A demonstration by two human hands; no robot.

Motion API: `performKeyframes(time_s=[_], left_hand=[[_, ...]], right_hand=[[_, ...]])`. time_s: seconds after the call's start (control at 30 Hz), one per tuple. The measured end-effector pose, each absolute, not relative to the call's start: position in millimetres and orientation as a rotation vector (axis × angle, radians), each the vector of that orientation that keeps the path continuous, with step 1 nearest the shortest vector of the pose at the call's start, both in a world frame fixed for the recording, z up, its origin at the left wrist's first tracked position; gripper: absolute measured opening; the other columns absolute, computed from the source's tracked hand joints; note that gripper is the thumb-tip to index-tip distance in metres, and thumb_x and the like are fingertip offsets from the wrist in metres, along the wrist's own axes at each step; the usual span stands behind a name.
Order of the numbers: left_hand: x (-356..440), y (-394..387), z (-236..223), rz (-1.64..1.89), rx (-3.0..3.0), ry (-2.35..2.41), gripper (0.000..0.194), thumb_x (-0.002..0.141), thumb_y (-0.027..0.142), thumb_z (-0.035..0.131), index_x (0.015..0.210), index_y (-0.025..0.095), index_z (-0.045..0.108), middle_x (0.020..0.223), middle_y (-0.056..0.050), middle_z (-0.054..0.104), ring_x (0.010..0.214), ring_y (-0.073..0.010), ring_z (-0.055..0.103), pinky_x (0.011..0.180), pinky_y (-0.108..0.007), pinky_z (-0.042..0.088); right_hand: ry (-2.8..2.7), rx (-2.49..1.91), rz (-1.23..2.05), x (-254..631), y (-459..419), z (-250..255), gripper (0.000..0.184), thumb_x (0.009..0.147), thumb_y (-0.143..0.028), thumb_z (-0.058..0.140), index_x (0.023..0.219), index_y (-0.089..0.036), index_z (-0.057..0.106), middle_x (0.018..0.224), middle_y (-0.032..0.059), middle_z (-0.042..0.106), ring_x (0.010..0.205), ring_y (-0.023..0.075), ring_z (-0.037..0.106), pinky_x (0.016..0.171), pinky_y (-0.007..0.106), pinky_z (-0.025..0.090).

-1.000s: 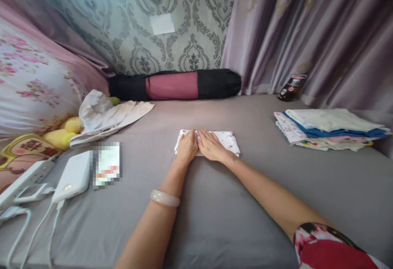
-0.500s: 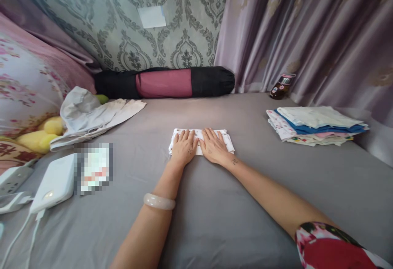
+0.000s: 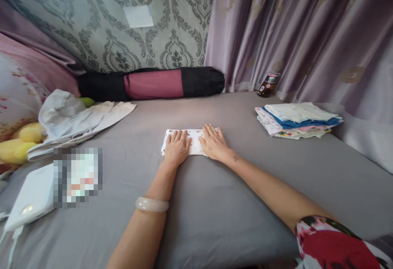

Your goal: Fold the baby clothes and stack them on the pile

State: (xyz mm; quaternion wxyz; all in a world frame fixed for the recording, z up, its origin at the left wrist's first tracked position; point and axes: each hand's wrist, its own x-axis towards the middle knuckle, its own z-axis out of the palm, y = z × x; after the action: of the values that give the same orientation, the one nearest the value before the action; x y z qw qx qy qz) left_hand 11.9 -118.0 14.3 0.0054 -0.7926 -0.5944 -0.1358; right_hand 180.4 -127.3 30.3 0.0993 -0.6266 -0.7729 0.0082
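Note:
A small folded white cloth with tiny prints (image 3: 194,140) lies on the grey bed sheet (image 3: 215,203) in front of me. My left hand (image 3: 176,148) rests flat on its left half, fingers stretched out. My right hand (image 3: 214,143) lies flat over its right half, fingers spread and covering that end. A pale bangle (image 3: 152,204) sits on my left forearm. Neither hand grips anything.
A stack of folded cloths (image 3: 296,119) sits at the right. A dark bottle (image 3: 268,85) stands by the purple curtain. A black and maroon roll bag (image 3: 152,83) lies against the wall. Crumpled grey clothing (image 3: 73,117), a yellow plush toy (image 3: 21,138) and a white power bank (image 3: 30,197) are at the left.
My hands have slid apart a little across the folded cloth, the right one now covering its right end. The view has turned right, shifting everything leftward.

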Motion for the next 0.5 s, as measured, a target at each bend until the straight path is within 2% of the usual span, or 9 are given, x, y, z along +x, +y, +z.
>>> performKeyframes(time_s=[0.23,0.37,0.43,0.5], left_hand=[[11.6,-117.1,14.0,-0.410,-2.474,-1.874,0.048,0.098,0.040,0.028,0.139,0.021,0.043,0.144,-0.012,0.048,0.136,-0.0261,0.039,0.113,-0.048,0.024],[11.4,-117.8,15.8,-0.397,-2.489,-1.909,0.049,0.098,0.040,0.028,0.140,0.019,0.042,0.145,-0.012,0.046,0.138,-0.0262,0.036,0.115,-0.047,0.022],[10.4,-117.5,17.8,-0.396,-2.514,-1.930,0.050,0.098,0.040,0.028,0.140,0.017,0.042,0.146,-0.013,0.045,0.138,-0.0265,0.035,0.115,-0.047,0.021],[8.2,-115.7,19.9,-0.407,-2.551,-1.949,0.050,0.098,0.040,0.030,0.139,0.016,0.043,0.146,-0.013,0.045,0.139,-0.0264,0.034,0.115,-0.048,0.021]], right_hand=[[-2.260,-1.917,0.073,186.4,-127.3,20.4,0.064,0.098,-0.041,0.019,0.145,0.000,0.035,0.152,0.0181,0.032,0.142,0.0271,0.024,0.117,0.044,0.012],[-2.241,-1.888,0.147,186.6,-125.4,18.3,0.062,0.098,-0.041,0.022,0.145,-0.001,0.035,0.152,0.0182,0.031,0.143,0.0275,0.023,0.117,0.045,0.011],[-2.209,-1.864,0.261,190.2,-121.0,23.5,0.059,0.098,-0.039,0.024,0.144,-0.004,0.037,0.152,0.0166,0.032,0.142,0.0261,0.025,0.117,0.045,0.014],[-2.110,-1.859,0.415,197.9,-115.0,32.3,0.054,0.099,-0.035,0.024,0.143,-0.009,0.039,0.150,0.0147,0.037,0.140,0.0222,0.031,0.115,0.041,0.022]])
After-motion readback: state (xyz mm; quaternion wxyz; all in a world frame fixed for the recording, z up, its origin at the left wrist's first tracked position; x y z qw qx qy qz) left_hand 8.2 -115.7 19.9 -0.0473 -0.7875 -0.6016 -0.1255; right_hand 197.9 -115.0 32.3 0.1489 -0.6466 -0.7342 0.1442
